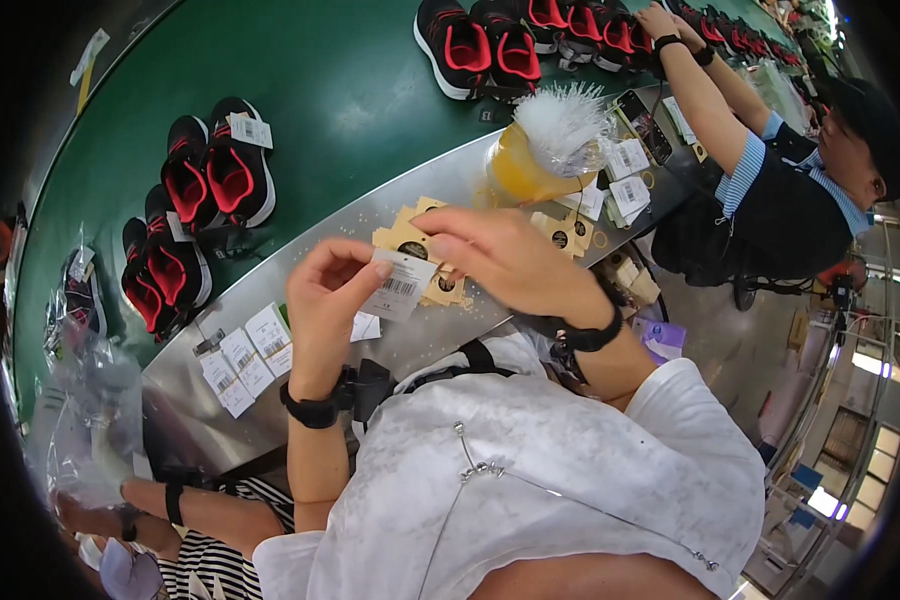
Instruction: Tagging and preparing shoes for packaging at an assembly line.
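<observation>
A green work surface (340, 110) fills the upper left of the frame, bordered by a steel ledge (185, 420). At centre, the thumb and forefinger of the left hand (326, 295) close in a narrow pinch on the upper edge of a white tag (400, 292) with a barcode. The right hand (515, 262) has its thumb and forefinger nearly together on a tan tag (410, 247), which the white tag partly overlaps. Two pairs of black-and-red shoes (235, 180) stand at left; a further row (465, 50) crosses the top edge, its far end probably too small to count reliably. One yellow container (515, 172) holds white filaments (565, 120). One co-worker (770, 205) occupies the upper right; at lower left, another person's forearms (210, 508) are cut off and partly obscured by clear plastic (95, 410).
</observation>
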The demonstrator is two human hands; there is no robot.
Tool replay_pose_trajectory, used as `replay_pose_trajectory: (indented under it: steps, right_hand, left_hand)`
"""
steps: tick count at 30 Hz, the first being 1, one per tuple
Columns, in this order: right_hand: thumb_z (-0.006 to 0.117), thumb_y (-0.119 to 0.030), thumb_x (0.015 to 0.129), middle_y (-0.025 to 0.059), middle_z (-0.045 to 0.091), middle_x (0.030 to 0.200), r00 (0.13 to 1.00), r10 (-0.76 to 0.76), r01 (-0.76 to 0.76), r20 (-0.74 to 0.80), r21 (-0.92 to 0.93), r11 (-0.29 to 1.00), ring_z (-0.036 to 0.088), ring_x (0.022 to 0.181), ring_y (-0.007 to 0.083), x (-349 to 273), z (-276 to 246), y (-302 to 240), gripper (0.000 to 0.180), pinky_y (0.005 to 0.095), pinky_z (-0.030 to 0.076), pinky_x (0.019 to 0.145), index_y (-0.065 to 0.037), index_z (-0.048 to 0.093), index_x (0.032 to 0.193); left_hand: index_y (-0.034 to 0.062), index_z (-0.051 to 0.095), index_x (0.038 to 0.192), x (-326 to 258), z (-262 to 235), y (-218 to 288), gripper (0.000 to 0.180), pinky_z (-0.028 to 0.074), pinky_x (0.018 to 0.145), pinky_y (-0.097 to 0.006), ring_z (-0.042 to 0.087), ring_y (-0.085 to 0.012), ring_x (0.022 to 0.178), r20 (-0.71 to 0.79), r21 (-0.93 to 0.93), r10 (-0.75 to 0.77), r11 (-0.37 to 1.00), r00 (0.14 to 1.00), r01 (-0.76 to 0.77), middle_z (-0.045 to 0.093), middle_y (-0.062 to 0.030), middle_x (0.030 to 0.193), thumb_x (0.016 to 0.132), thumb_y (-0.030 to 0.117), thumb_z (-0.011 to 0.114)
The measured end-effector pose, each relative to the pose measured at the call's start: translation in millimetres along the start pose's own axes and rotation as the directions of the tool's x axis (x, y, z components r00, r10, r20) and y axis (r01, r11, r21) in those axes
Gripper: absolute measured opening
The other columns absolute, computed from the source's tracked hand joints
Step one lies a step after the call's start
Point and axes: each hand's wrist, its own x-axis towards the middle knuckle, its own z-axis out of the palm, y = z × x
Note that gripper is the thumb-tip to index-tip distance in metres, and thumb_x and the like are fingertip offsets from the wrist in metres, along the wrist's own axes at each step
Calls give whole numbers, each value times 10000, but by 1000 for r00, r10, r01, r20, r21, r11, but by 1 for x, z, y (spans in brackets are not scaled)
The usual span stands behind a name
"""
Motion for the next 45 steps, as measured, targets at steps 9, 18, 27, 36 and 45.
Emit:
replay_pose_trajectory:
  steps: [9, 18, 27, 36, 45]
  right_hand:
    - [598, -218, 850, 35, 622, 731, 682, 213, -375, -699, -84, 923, 544, 623, 58, -49, -149, 62, 213, 208, 416, 505, -13, 646, 884]
    - [626, -117, 835, 13, 627, 799, 628, 308, 19, -715, 409, 912, 515, 645, 34, -43, -145, 104, 151, 171, 390, 504, -24, 643, 952]
    - [476, 8, 864, 174, 639, 874, 483, -244, 477, -841, 19, 879, 632, 787, 219, -24, -142, 61, 25, 360, 510, 801, -2, 479, 887]
    - [473, -84, 927, 104, 627, 911, 442, -78, 302, -894, 67, 951, 607, 805, 145, -28, -163, 79, 126, 273, 498, 772, 8, 535, 986]
    - [561, -46, 853, 36, 591, 913, 636, 195, -93, -746, 176, 980, 530, 722, 68, -61, -147, 108, 239, 208, 459, 626, -10, 578, 1088]
  left_hand:
    - [-15, 620, 929, 38, 48, 4, 137, 468, 718, -197, 581, -71, 794, 183, -12, 160, 987, 970, -161, 593, -19, 856, 797, 6, 646]
    - [-18, 573, 836, 79, 107, -4, 94, 475, 687, -234, 577, -101, 729, 384, 230, 369, 849, 846, -475, 607, -31, 780, 780, 14, 641]
    - [-30, 565, 871, 146, 183, -33, 89, 487, 710, -310, 631, -234, 786, 493, 211, 454, 765, 742, -609, 650, -144, 926, 791, 9, 571]
    - [-53, 552, 894, 149, 175, -32, 121, 492, 761, -294, 649, -213, 823, 475, 308, 283, 833, 833, -459, 655, -160, 981, 819, 41, 565]
    - [-50, 547, 897, 154, 181, -35, 109, 483, 779, -276, 619, -156, 860, 495, 213, 288, 874, 819, -437, 638, -156, 1033, 838, 40, 567]
